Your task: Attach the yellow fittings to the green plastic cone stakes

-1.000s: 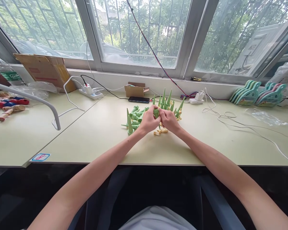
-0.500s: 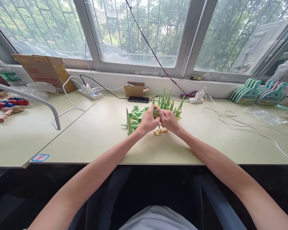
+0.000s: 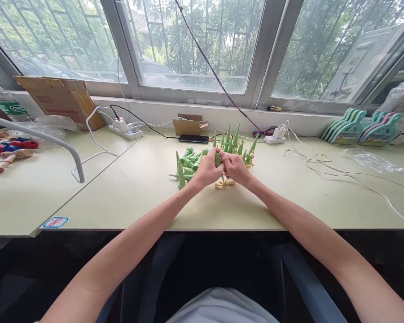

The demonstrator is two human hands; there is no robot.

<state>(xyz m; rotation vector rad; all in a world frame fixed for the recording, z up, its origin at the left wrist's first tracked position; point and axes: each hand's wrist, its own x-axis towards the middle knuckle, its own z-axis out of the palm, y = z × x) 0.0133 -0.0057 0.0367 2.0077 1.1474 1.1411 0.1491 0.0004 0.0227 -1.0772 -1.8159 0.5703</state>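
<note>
Both hands meet over the desk, close together at the fingertips. My left hand (image 3: 208, 169) is closed around a green plastic watering spike (image 3: 217, 159), pointed end down. My right hand (image 3: 235, 167) pinches the same spike from the other side; its fingers hide whatever small part may be there. Left of the hands lies a heap of green spikes (image 3: 187, 163), with one spike (image 3: 181, 175) standing upright at its front. Several more spikes (image 3: 234, 137) stand point-up behind my right hand, some with yellow pieces. Small yellow valve-like pieces (image 3: 225, 183) lie just below the hands.
Behind the heap are a black phone (image 3: 193, 139) and a small open carton (image 3: 189, 125). White cables (image 3: 323, 161) trail over the desk at right, near teal plastic hangers (image 3: 346, 128). A grey curved bar (image 3: 63, 146) and wooden toys (image 3: 11, 154) are at left.
My hands keep nearly the same grip and place around the spike. Another person's hand and a teal item at the right edge have gone out of view.
</note>
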